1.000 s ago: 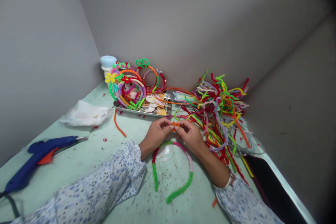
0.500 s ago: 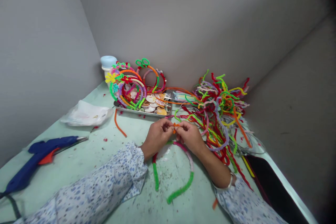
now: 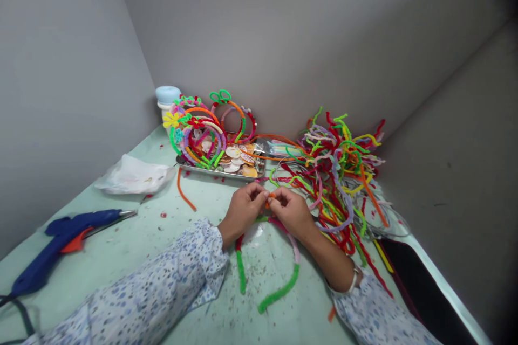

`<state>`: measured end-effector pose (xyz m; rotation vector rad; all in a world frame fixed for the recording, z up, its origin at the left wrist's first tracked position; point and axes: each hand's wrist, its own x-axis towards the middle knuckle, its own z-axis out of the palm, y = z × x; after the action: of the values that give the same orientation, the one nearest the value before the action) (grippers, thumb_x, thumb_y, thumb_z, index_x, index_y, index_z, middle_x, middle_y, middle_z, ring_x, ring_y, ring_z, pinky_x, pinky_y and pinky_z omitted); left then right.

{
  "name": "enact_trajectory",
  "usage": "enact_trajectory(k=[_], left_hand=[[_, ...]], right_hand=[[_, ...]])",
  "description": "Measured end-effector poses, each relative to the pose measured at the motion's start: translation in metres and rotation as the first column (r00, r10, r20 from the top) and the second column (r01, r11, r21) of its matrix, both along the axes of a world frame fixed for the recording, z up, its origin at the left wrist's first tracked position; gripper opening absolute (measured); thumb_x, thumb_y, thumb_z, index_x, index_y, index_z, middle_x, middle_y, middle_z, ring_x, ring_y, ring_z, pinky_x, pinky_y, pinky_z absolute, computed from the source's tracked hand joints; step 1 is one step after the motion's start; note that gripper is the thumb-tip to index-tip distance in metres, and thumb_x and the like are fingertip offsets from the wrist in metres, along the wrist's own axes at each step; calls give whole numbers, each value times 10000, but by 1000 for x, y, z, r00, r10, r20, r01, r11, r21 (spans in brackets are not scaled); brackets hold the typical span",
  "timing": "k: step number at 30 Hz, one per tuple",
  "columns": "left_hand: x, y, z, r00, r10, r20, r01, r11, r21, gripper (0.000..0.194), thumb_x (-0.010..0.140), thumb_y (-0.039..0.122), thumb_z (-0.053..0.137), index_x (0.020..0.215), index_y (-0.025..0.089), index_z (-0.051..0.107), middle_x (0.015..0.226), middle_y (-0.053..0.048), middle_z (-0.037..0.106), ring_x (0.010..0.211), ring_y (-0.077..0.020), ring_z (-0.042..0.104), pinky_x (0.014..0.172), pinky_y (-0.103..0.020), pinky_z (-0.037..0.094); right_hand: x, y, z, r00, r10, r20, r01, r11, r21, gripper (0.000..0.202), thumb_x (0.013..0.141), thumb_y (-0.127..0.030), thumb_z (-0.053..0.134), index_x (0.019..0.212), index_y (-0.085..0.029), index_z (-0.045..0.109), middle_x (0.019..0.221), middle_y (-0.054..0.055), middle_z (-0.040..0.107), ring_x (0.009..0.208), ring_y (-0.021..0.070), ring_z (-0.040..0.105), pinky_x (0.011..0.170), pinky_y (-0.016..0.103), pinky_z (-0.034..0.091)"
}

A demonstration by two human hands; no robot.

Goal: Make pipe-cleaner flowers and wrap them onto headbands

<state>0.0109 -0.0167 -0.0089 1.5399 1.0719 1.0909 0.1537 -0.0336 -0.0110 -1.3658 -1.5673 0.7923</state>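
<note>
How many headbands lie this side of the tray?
1: the green, red and pink headband lies on the table between the sleeves, its top partly hidden by the left hand and right hand. Sleeves could hide more.

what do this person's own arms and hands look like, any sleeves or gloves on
The left hand and right hand are bare, without gloves. Both arms wear loose pale sleeves with blue speckles: the left sleeve ends in a gathered, frilled cuff, and the right sleeve sits farther up the forearm. A thin whitish band circles the right arm beside its sleeve.
</note>
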Motion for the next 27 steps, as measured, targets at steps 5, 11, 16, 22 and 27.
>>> enact_trajectory(k=[5,11,16,22,27], left_hand=[[0,0,3,1000,-8,-28,10,999,44,179,798,305,527,701,163,578,594,27,543,548,-103,470,540,-212,367],[-1,-1,5,999,-35,-6,35,999,23,200,810,339,530,720,165,572,595,28,539,547,-102,476,537,-212,367],[-1,-3,8,984,-84,157,95,993,-68,292,866,422,437,853,166,576,700,8,586,552,-101,530,523,-214,385],[2,1,2,982,-84,170,103,989,-108,230,794,372,554,855,155,602,698,15,584,510,-81,490,515,-210,391],[3,2,-2,984,-93,152,110,987,-113,194,772,346,579,816,157,593,665,26,568,499,-76,473,498,-205,375]], right_hand=[[-1,-2,4,999,-11,45,10,1000,22,111,742,-276,571,651,-212,565,564,-22,580,508,129,495,507,244,371],[-2,-2,5,999,-13,-31,12,999,-35,116,741,-290,579,658,-211,563,542,-26,565,495,130,493,493,250,371],[4,4,4,902,-29,-431,-83,967,-240,146,749,-329,581,676,-207,548,492,-39,535,413,107,438,401,230,298],[7,7,2,765,-42,-643,-181,944,-277,150,701,-309,632,679,-181,556,531,-37,531,427,80,450,373,193,272],[7,7,0,740,-12,-673,-236,932,-276,133,713,-288,631,698,-163,589,538,-29,536,428,72,459,350,176,263]])
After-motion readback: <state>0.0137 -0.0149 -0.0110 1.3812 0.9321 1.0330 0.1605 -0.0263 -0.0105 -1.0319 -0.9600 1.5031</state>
